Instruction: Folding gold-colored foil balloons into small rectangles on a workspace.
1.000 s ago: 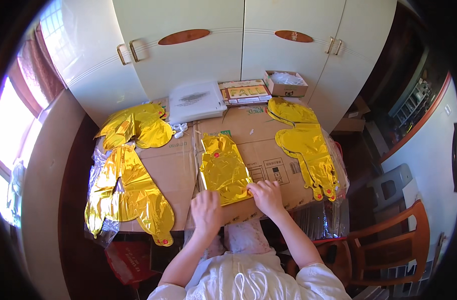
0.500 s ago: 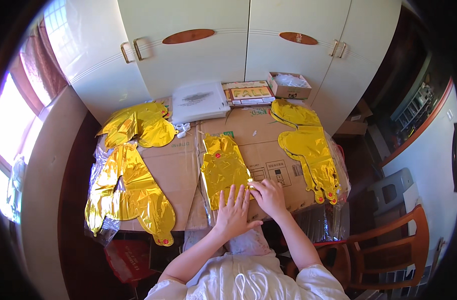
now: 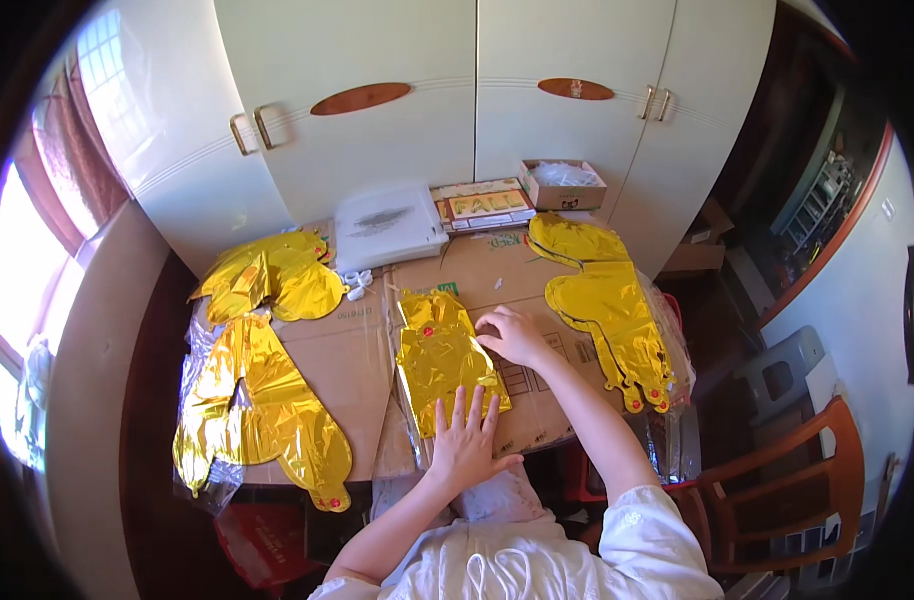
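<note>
A flat gold foil balloon point(image 3: 439, 355), folded into a narrow strip with a red round mark near its far end, lies at the middle of the cardboard-covered table. My left hand point(image 3: 467, 450) rests flat on its near end, fingers spread. Along the balloon's right edge, about halfway up, my right hand point(image 3: 519, 338) has its fingers bent and closed on the foil. More flat gold foil balloons lie around it: one point(image 3: 262, 400) at the near left, one point(image 3: 277, 275) at the far left, and a stack point(image 3: 612, 310) at the right.
Brown cardboard point(image 3: 352, 360) covers the table. Along its back stand a clear-white plastic packet point(image 3: 387, 225), a printed flat box point(image 3: 487, 203) and a small open box point(image 3: 565, 185) with clear plastic inside. White ribbon point(image 3: 357, 285) lies by the packet. A wooden chair point(image 3: 837, 470) stands right.
My right hand has moved away from me along the balloon's right edge, from its near corner to about halfway up. The left hand stays flat on the near end. The view has shifted slightly.
</note>
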The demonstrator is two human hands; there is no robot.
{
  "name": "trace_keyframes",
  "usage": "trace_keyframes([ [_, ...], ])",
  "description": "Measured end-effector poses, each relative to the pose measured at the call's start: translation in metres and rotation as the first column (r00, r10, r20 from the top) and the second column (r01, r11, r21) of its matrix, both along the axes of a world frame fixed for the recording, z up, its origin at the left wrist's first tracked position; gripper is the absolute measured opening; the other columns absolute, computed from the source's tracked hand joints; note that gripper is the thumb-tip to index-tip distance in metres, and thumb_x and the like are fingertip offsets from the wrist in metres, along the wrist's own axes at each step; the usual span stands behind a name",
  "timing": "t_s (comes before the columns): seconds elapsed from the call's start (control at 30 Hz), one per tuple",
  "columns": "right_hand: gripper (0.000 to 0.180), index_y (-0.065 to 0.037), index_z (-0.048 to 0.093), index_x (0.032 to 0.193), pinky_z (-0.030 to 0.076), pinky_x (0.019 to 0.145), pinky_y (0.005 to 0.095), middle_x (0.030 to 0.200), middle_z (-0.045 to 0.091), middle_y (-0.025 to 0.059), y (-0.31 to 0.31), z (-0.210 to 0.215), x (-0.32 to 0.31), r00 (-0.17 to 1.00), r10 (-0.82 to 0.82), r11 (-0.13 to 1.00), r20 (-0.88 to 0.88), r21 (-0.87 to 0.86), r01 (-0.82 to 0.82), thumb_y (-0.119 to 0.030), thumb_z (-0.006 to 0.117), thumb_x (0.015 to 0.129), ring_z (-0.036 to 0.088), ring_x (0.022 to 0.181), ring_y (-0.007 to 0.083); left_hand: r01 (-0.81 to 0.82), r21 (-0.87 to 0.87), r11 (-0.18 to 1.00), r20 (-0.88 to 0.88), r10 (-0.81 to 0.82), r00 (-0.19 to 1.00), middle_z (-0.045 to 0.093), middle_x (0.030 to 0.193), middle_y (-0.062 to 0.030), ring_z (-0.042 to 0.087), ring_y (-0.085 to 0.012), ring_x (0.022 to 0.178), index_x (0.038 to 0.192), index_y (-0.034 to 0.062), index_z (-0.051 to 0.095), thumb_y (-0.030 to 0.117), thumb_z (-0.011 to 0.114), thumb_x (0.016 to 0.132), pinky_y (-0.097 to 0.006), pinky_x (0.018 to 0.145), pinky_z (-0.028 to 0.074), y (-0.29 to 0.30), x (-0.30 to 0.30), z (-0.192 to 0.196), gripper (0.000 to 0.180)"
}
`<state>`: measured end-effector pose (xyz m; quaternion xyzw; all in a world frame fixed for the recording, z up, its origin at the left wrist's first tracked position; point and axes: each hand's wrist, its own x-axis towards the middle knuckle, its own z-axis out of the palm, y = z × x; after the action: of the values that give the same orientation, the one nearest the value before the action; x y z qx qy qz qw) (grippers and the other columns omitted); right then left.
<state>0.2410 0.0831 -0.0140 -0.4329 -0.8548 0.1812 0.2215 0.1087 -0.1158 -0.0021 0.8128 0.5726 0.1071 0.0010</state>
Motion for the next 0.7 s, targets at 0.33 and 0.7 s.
trace_keyframes([
  [0.33, 0.058, -0.023, 0.052, 0.122, 0.033, 0.096, 0.0509, 0.125, 0.047, 0.006, 0.005, -0.005, -0.016, 0.97, -0.157, 0.987, 0.184, 0.076, 0.145, -0.045, 0.073, 0.073, 0.039, 0.123, 0.028, -0.004, -0.035, 0.999, 0.007, 0.005, 1.0, 0.028, 0.15, -0.0218, 0.022, -0.0447, 0.138, 0.145, 0.0084, 0.034, 0.073, 0.056, 0.072, -0.065, 0.108, 0.014, -0.003, -0.001, 0.003, 0.1],
  [0.7, 0.046, -0.018, 0.055, 0.123, 0.037, 0.096, 0.047, 0.127, 0.051, 0.0072, -0.003, -0.004, -0.008, 0.994, -0.111, 0.974, -0.008, 0.196, 0.11, -0.035, 0.067, 0.082, 0.047, 0.118, 0.027, 0.008, -0.034, 0.999, -0.022, -0.008, 1.0, 0.029, 0.149, -0.0222, 0.024, -0.0458, 0.137, 0.145, 0.0101, 0.035, 0.075, 0.053, 0.073, -0.066, 0.107, 0.014, -0.001, 0.001, 0.002, 0.099],
])
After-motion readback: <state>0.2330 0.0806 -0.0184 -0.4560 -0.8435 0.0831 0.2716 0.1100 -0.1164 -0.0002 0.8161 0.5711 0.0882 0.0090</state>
